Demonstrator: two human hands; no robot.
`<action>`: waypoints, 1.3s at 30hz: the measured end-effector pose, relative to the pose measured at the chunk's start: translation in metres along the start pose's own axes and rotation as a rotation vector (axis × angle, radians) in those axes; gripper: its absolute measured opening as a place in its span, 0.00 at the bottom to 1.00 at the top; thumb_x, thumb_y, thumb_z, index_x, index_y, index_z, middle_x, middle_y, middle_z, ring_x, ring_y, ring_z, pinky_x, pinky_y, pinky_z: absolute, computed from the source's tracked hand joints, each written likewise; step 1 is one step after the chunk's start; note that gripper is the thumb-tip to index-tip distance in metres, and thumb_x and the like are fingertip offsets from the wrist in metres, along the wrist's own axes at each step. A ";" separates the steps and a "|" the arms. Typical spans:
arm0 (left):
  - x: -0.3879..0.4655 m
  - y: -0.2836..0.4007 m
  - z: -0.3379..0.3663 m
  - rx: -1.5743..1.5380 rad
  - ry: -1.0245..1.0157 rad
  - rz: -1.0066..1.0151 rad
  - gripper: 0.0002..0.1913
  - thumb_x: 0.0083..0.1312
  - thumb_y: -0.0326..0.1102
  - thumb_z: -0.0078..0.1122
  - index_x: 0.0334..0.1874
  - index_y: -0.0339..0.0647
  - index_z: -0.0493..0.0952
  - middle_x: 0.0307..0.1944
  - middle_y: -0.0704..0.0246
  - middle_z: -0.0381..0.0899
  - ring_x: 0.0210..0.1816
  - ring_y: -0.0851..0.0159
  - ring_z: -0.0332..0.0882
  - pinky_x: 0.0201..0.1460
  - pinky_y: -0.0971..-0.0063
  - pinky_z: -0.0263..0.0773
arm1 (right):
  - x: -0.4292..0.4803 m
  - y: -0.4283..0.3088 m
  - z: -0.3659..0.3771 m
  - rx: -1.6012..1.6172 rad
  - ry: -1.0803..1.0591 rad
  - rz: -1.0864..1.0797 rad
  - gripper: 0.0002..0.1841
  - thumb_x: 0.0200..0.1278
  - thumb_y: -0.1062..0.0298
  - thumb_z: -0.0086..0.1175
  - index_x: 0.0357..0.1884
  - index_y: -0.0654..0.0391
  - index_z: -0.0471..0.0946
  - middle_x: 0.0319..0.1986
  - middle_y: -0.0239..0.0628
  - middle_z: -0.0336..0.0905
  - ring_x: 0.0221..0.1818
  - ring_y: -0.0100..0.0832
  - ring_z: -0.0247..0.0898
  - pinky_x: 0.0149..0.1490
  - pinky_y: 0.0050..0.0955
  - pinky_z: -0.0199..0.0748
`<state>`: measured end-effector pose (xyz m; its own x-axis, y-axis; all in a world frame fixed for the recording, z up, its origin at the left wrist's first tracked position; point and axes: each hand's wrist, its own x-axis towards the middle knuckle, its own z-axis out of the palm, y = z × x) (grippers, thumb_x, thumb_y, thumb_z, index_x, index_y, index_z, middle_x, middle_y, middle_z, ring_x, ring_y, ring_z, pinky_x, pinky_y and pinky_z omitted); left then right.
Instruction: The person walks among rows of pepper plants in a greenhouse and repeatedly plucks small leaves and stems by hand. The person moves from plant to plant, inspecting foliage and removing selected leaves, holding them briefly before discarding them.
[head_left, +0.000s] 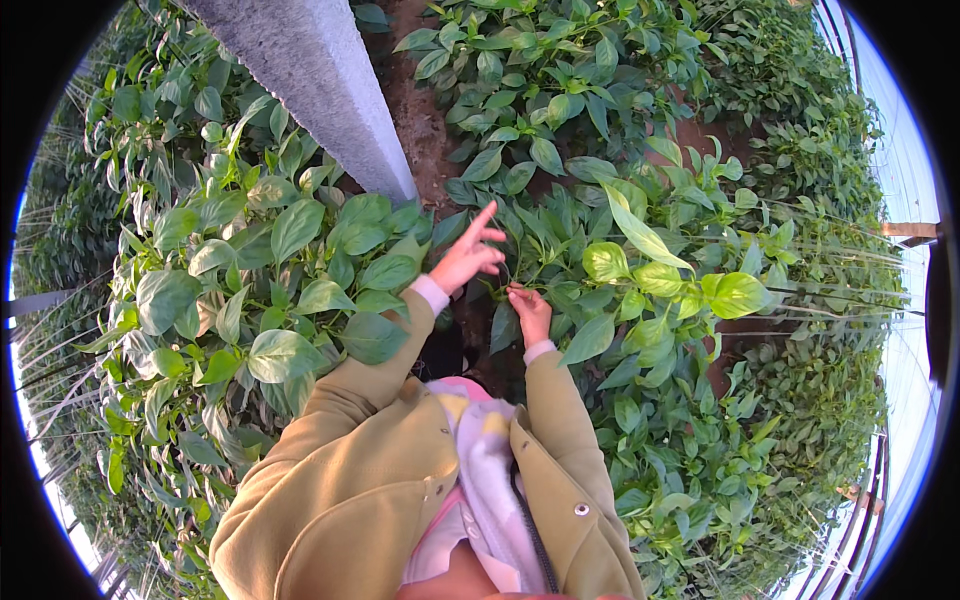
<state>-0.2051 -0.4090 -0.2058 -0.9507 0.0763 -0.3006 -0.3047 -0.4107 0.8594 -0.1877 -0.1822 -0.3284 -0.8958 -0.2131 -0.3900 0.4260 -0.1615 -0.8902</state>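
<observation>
My left hand is held over the narrow gap between two rows of leafy pepper plants, its fingers spread and nothing plainly held in them. Just below and to its right, my right hand has thumb and forefinger pinched together at a thin plant stem on the edge of the right-hand row. The exact point of the pinch is small and partly hidden by the fingers. Green foliage of the right-hand plants lies close beyond both fingertips. Broad leaves of the left-hand row nearly touch my left wrist.
A thick concrete post slants in from the top, left of the soil path. Pale strings run through the plants at right. Plastic greenhouse sheeting bounds the right side. Tall bright leaves rise beside my right hand.
</observation>
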 end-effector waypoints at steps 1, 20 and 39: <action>0.003 0.023 -0.003 -0.027 0.075 0.118 0.45 0.70 0.28 0.56 0.85 0.58 0.41 0.65 0.60 0.69 0.52 0.66 0.79 0.54 0.72 0.79 | 0.000 0.000 0.000 0.015 0.004 -0.006 0.04 0.65 0.82 0.63 0.39 0.64 0.80 0.52 0.45 0.82 0.56 0.34 0.79 0.64 0.31 0.74; 0.006 -0.041 0.052 1.019 0.033 0.223 0.17 0.68 0.37 0.61 0.54 0.35 0.78 0.44 0.56 0.75 0.47 0.48 0.78 0.53 0.61 0.75 | 0.001 0.009 0.005 0.011 0.139 0.005 0.05 0.63 0.77 0.65 0.38 0.63 0.81 0.36 0.30 0.83 0.41 0.21 0.77 0.51 0.23 0.73; 0.033 -0.095 0.028 1.314 -0.335 0.095 0.08 0.61 0.35 0.58 0.39 0.40 0.80 0.39 0.51 0.84 0.45 0.41 0.82 0.47 0.50 0.77 | 0.014 0.034 -0.040 0.367 -0.142 0.046 0.15 0.71 0.68 0.60 0.55 0.62 0.75 0.48 0.43 0.81 0.50 0.38 0.81 0.57 0.36 0.82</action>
<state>-0.2092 -0.3420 -0.2858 -0.8821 0.3889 -0.2660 0.1117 0.7210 0.6838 -0.1909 -0.1518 -0.3740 -0.8591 -0.3550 -0.3687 0.5056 -0.4766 -0.7191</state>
